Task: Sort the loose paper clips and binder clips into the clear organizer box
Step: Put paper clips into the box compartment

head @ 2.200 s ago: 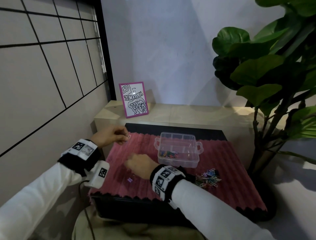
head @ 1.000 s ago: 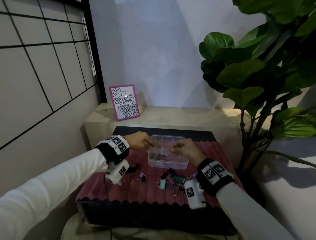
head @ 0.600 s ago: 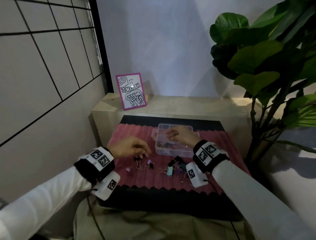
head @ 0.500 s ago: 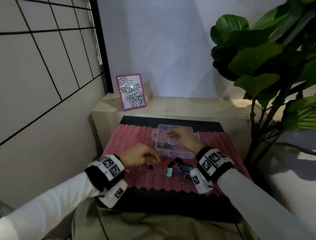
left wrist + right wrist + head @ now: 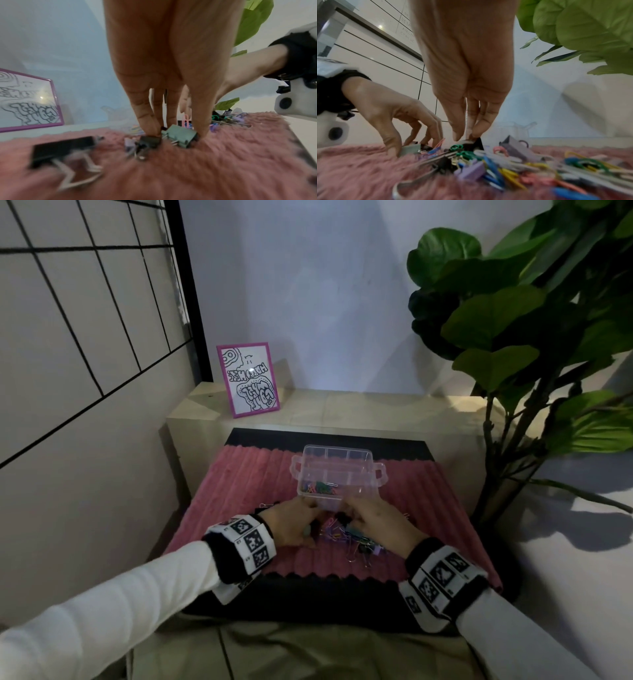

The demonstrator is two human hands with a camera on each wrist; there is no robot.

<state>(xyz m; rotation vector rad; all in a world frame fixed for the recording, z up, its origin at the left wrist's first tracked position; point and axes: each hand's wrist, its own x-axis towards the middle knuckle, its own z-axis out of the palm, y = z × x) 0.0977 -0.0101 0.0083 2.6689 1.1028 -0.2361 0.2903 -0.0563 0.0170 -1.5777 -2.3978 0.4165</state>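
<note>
The clear organizer box (image 5: pixel 339 475) is the landmark here; it is see-through plastic, square-cornered, with thin walls inside and a small handle on each side; it sits on a fluffy pink mat (image 5: pixel 233 491) with wavy ridges. Some bright wire paper clips (image 5: pixel 320 487) lie in the near left part of the box.

Just in front of the box, on the mat, is a messy pile of loose clips (image 5: pixel 505 159); the paper clips are thin bent wire in blue, yellow, green and pink; the binder clips are little folded blocks with shiny silver wire arms, some purple, some black.

The left hand (image 5: pixel 291 523) is in front of the box, a bit to its left; its thumb and fingers point down and pinch a dull green binder clip (image 5: pixel 180 136) that rests on the fur; a small black binder clip (image 5: pixel 149 142) touches the fingertips (image 5: pixel 150 129), and a bigger black binder clip (image 5: pixel 63 148), blurry, lies apart from it.

The right hand (image 5: pixel 376 522) is in front of the box, a bit to its right; its thumb and fingers come together at the top of a black clip (image 5: pixel 474 144) in the pile; how tight the hold is cannot be told.

Behind the box a picture in a smooth purple frame (image 5: pixel 248 380) leans on a pale ledge; a plant with big round shiny leaves (image 5: pixel 513 313) stands to the right.
</note>
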